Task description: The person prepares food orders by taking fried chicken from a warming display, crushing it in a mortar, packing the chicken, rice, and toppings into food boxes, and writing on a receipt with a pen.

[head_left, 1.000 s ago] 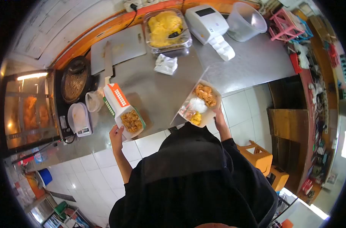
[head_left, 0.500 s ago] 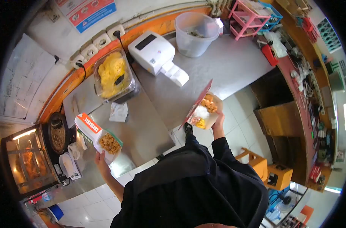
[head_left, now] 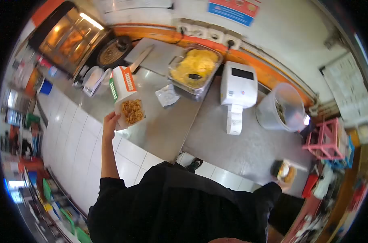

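Note:
My left hand grips the near edge of a paper takeaway box with white, orange and green sides. Its lid stands up, and brown crispy fried food fills the tray part. Far to the right, a second open takeaway box contains something white and golden-brown pieces. My right hand is at this box's near side, mostly hidden by the dark sleeve and blurred. Beyond the left box lies a crumpled white paper or wrapper on the steel counter.
A clear tub of yellow food, a white label printer and a translucent bucket stand along the wall. A knife rests on a board. Scale, lit display cabinet and pink rack flank the counter.
The view has turned left, so the counter appears swung round. My left hand still holds its box; my right hand and its box now appear farther right, by the counter's right end.

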A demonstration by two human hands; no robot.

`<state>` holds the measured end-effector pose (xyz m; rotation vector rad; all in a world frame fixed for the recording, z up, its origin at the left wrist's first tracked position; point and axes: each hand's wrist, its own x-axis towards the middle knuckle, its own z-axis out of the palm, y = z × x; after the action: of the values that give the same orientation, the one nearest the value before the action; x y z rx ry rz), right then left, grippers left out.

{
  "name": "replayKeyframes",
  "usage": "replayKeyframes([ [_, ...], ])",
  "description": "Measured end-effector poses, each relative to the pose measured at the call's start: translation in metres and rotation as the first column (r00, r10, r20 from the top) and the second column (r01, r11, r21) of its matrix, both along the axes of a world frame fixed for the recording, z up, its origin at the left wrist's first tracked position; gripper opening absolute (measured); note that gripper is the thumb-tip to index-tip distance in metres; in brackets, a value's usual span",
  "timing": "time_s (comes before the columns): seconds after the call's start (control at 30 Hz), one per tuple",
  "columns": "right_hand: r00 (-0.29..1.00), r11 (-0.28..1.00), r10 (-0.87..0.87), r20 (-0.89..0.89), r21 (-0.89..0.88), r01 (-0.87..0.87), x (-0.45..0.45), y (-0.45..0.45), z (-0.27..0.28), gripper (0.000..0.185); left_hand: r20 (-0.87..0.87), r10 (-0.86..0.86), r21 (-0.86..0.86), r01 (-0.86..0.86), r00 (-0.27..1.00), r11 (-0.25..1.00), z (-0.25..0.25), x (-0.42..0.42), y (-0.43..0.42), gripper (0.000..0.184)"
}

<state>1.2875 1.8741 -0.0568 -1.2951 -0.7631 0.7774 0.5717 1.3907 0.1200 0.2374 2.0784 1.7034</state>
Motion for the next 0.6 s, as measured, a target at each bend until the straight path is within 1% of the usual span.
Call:
replayKeyframes([
  [0.03, 0.988, 0.985, -0.155, 0.023, -0.078, 0.157, -0.007, 0.006, 0.017, 0.042, -0.001, -0.022, -0.054, 0.022, 1.0, 0.998, 0.003, 0.001, -0.012, 0.027],
  [0.07, 0.947, 0.935, -0.317, 0.054, -0.148, 0.322, -0.021, 0.001, 0.042, 0.039, -0.017, 0.024, -0.058, -0.025, 1.0, 0.998, 0.005, 0.005, -0.021, 0.028],
  [0.1, 0.875, 0.849, -0.474, 0.099, -0.212, 0.484, -0.031, -0.003, 0.06, 0.036, -0.023, 0.04, -0.055, -0.042, 0.999, 0.998, 0.005, 0.008, -0.029, 0.028],
  [0.13, 0.769, 0.723, -0.619, 0.159, -0.267, 0.637, -0.033, -0.012, 0.067, 0.033, -0.044, 0.087, -0.065, -0.089, 0.995, 0.994, 0.003, 0.011, -0.038, 0.028],
  [0.17, 0.597, 0.724, -0.617, 0.512, 0.072, 0.686, -0.022, 0.003, 0.014, 0.021, -0.064, 0.126, -0.073, -0.13, 0.99, 0.989, -0.001, 0.014, -0.045, 0.029],
  [0.2, 0.574, 0.77, -0.638, 0.514, 0.424, 0.476, -0.052, 0.0, -0.009, 0.019, -0.035, 0.165, -0.054, -0.167, 0.986, 0.985, -0.008, 0.014, -0.051, 0.029],
  [0.23, 0.476, 0.825, -0.551, 0.685, 0.535, 0.185, -0.134, -0.032, 0.031, 0.019, -0.037, 0.149, -0.048, -0.151, 0.988, 0.987, -0.013, 0.015, -0.054, 0.029],
  [0.27, 0.937, 0.976, -0.093, 0.336, 0.216, 0.019, -0.211, -0.06, 0.022, 0.016, -0.05, 0.181, -0.046, -0.183, 0.982, 0.982, -0.015, 0.017, -0.049, 0.028],
  [0.3, 0.68, 0.895, 0.076, 0.73, 0.251, -0.37, -0.282, -0.094, 0.009, 0.019, -0.067, 0.197, -0.047, -0.201, 0.978, 0.979, -0.014, 0.017, -0.048, 0.026],
  [0.33, 0.603, 0.739, 0.215, 0.768, 0.276, -0.615, -0.352, -0.13, 0.039, 0.02, -0.116, 0.144, -0.112, -0.157, 0.983, 0.981, -0.015, 0.011, -0.05, 0.025],
  [0.37, 0.473, 0.489, 0.394, 0.788, 0.256, -0.834, -0.422, -0.166, 0.069, 0.021, -0.16, 0.062, -0.178, -0.091, 0.985, 0.98, -0.017, 0.004, -0.046, 0.023],
  [0.4, 0.281, 0.208, 0.554, 0.784, 0.196, -0.958, -0.494, -0.2, 0.1, 0.022, -0.2, 0.054, -0.149, -0.085, 0.978, 0.985, 0.008, 0.014, -0.024, 0.022],
  [0.43, -0.142, 0.046, 0.789, 0.598, -0.288, -0.956, -0.546, -0.209, 0.113, 0.033, -0.23, 0.027, -0.111, -0.054, 0.973, 0.992, 0.03, 0.03, 0.002, 0.021],
  [0.47, -0.067, 0.095, 0.622, 0.78, -0.16, -0.983, -0.57, -0.218, 0.091, 0.036, -0.286, -0.034, -0.196, -0.023, 0.958, 0.98, 0.008, 0.012, -0.005, 0.02],
  [0.5, 0.057, 0.161, 0.388, 0.92, -0.006, -0.987, -0.594, -0.225, 0.069, 0.038, -0.2, -0.23, -0.124, 0.208, 0.952, 0.97, 0.051, 0.036, 0.024, 0.021],
  [0.53, 0.201, 0.223, 0.136, 0.97, 0.168, -0.96, -0.615, -0.232, 0.05, 0.04, -0.277, -0.249, -0.191, 0.201, 0.928, 0.961, 0.038, 0.029, 0.027, 0.022],
  [0.57, -0.017, 0.336, 0.068, 0.998, -0.039, -0.941, -0.621, -0.236, 0.05, 0.04, -0.336, -0.324, -0.252, 0.248, 0.884, 0.936, 0.029, 0.02, 0.032, 0.022],
  [0.6, -0.246, 0.154, 0.215, 0.945, -0.281, -0.947, -0.621, -0.228, 0.054, 0.052, -0.319, -0.358, -0.278, 0.275, 0.878, 0.921, 0.017, 0.013, 0.036, 0.023],
])
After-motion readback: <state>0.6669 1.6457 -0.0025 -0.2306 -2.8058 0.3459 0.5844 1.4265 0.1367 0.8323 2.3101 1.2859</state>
